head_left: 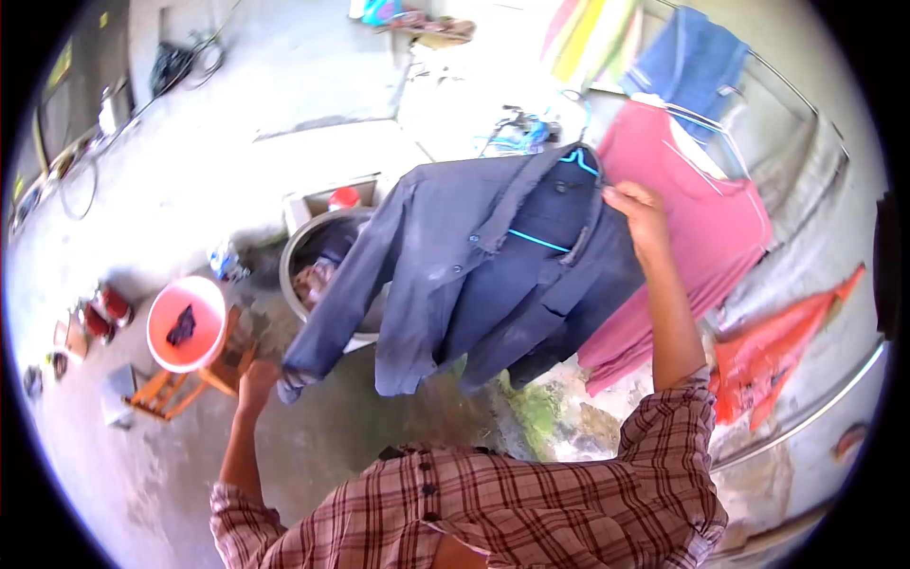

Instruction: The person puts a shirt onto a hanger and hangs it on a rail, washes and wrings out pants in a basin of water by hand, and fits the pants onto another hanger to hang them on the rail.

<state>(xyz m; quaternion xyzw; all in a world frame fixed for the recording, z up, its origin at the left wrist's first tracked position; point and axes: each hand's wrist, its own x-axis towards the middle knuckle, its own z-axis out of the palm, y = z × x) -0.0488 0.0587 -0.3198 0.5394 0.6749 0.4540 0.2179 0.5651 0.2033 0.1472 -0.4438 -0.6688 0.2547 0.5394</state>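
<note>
A dark blue-grey long-sleeved jacket (436,237) hangs from a light-blue hanger (580,161) in front of me, its front unbuttoned. With my right hand (643,216) I grip the jacket's edge beside the collar, fingers closed. At the lower left, my left hand (256,384) is closed at the cuff of the stretched-out sleeve. Just behind the jacket, a pink top (664,190) is on a white hanger. The jacket hides part of a large metal tub (289,270) holding wet-looking clothes.
A pink basin (156,332) with a dark cloth in it rests on a wooden stool (171,394) at left. Blue jeans (697,57) and a striped towel (583,43) hang on a rail at upper right. An orange-red cloth (758,356) hangs at right.
</note>
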